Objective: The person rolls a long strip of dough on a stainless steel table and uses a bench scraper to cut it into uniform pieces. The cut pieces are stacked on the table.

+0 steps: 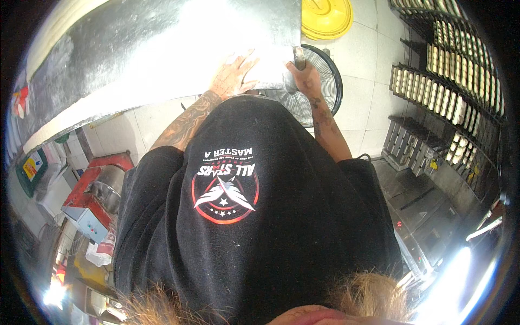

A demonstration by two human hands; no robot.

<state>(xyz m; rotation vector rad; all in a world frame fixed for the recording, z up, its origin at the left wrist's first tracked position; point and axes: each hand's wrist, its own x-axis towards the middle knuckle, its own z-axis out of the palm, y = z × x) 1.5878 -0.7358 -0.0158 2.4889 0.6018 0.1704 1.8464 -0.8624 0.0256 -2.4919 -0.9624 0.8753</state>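
Before me lies a metal worktable (158,53), strongly glared, with a long pale strip, perhaps dough, along its near left edge. My left hand (233,75) rests with fingers spread near the table's front edge; overexposure hides whatever is beneath it. At the table's right corner, my right hand (304,75) is closed around a short worn handle or bar (299,58). What this handle belongs to cannot be told.
A round floor fan (331,87) stands below the right corner, near a yellow lid (327,18). Racked trays of pale dough pieces (426,91) are at right. A red mixer with a metal bowl (107,187) stands at left.
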